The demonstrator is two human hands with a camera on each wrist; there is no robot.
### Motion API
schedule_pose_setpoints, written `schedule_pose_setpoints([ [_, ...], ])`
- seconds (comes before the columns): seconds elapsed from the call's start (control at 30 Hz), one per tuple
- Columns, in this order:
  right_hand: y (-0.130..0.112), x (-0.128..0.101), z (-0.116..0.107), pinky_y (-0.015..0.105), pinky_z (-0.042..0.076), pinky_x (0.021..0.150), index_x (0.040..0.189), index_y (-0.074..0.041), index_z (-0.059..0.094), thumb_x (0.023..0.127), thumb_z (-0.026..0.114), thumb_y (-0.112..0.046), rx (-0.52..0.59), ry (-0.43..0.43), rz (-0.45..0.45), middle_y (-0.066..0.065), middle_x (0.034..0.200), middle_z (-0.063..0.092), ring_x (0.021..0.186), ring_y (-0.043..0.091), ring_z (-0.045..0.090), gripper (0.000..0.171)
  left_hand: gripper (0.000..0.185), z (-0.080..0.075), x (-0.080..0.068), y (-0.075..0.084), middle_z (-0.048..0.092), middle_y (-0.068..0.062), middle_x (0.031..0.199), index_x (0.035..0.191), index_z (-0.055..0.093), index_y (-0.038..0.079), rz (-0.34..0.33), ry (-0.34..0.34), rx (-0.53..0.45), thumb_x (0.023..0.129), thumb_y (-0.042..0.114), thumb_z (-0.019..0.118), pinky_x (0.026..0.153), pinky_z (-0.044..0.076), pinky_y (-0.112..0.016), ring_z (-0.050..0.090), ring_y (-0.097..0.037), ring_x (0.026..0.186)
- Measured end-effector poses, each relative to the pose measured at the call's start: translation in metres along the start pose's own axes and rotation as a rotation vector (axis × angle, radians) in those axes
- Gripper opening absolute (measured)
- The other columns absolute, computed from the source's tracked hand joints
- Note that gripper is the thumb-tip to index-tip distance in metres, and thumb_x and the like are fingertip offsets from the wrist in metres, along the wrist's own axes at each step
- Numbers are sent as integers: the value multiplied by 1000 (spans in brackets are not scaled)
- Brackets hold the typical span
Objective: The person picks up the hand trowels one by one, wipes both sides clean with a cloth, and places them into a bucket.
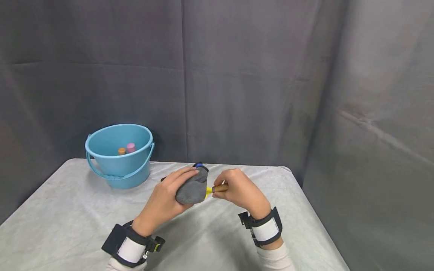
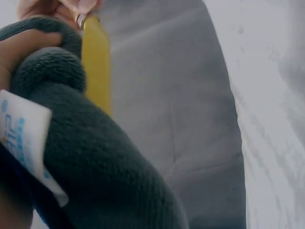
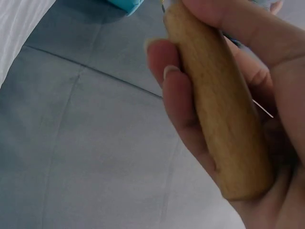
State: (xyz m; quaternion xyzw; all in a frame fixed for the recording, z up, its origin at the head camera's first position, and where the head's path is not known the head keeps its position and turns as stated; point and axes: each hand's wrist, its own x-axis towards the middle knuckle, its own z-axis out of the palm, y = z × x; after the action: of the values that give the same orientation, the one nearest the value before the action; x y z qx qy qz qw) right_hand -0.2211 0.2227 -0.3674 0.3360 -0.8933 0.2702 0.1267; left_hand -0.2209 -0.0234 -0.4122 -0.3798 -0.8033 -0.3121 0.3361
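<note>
My left hand [image 1: 166, 201] grips a grey fleece cloth [image 1: 191, 188] bunched around a yellow blade [image 1: 208, 191]; a blue edge and a dark tip stick out at the cloth's far side. In the left wrist view the cloth [image 2: 95, 162] carries a white label [image 2: 21, 138] and wraps the yellow blade [image 2: 95, 62]. My right hand [image 1: 237, 188] holds the tool's wooden handle [image 1: 221, 187], and the right wrist view shows its fingers curled round that handle [image 3: 219, 109]. Both hands are just above the table.
A light blue bucket [image 1: 118, 155] with a handle stands at the table's back left; a pink-capped and an orange-capped item sit inside. The table [image 1: 68, 210] is covered in pale grey cloth, with its right edge near my right wrist. Dark curtains hang behind.
</note>
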Motion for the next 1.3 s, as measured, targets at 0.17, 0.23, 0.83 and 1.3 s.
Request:
schedule_pose_setpoints([
  [0.17,-4,1,2,19,54,64,81,-9,78,75,88,-2,-51,25,-46,-2,81,74,71,4,66,14,80,7,-4,4,61,-3,139,137,64,21,-11,-85,59,63,16,97,85,58,-43,64,-23,113],
  [0.23,-5,1,2,19,54,64,80,-9,78,75,88,-2,-66,34,-54,-2,80,73,71,4,65,14,79,7,-4,5,61,-3,139,137,65,22,-24,-90,63,64,16,97,84,58,-43,64,-23,112],
  [0.83,-2,2,5,19,53,64,81,-11,78,74,90,-6,-78,31,-59,-4,80,73,72,4,65,14,64,6,-5,8,64,-1,133,124,73,21,-68,-167,114,65,14,97,81,59,-41,65,-25,109],
  [1.3,1,4,3,19,54,65,82,-11,78,75,90,-7,-78,45,-25,-4,81,73,71,4,67,14,63,-3,-4,1,65,-5,131,124,73,16,-135,-173,156,65,9,95,84,57,-45,65,-28,109],
])
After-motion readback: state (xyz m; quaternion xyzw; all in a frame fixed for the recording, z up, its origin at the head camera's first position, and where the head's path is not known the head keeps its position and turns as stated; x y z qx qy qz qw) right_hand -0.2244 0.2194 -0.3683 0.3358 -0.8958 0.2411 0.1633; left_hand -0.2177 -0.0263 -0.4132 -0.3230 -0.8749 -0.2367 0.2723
